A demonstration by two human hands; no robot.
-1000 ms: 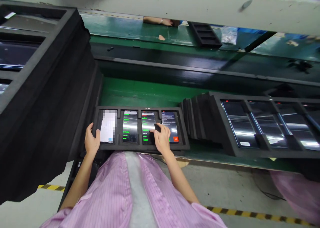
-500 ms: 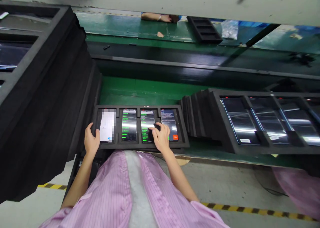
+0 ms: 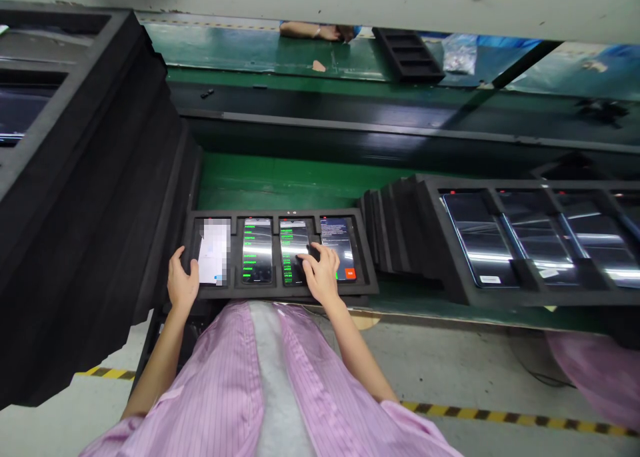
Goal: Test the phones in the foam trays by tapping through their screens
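Note:
A black foam tray lies before me with several phones in its slots. My left hand grips the tray's left end, thumb over the rim and fingers along the outer side. Beside it, the leftmost phone has a white, partly blurred-out screen. The second phone and third phone show green text on black. Over the third phone's right side, my right hand is spread, thumb tip at its screen. It partly covers the rightmost phone, which has a dark text screen with a red box.
Tall stacks of black foam trays stand at left and right, phones in their top trays. Beyond the green bench runs a dark conveyor-like strip. Across it are another person's arm, a foam tray and a plastic bag.
The view has shifted very slightly. Green text on the second and third phones looks different. Both hands stay in nearly the same place, the right thumb still at the third phone.

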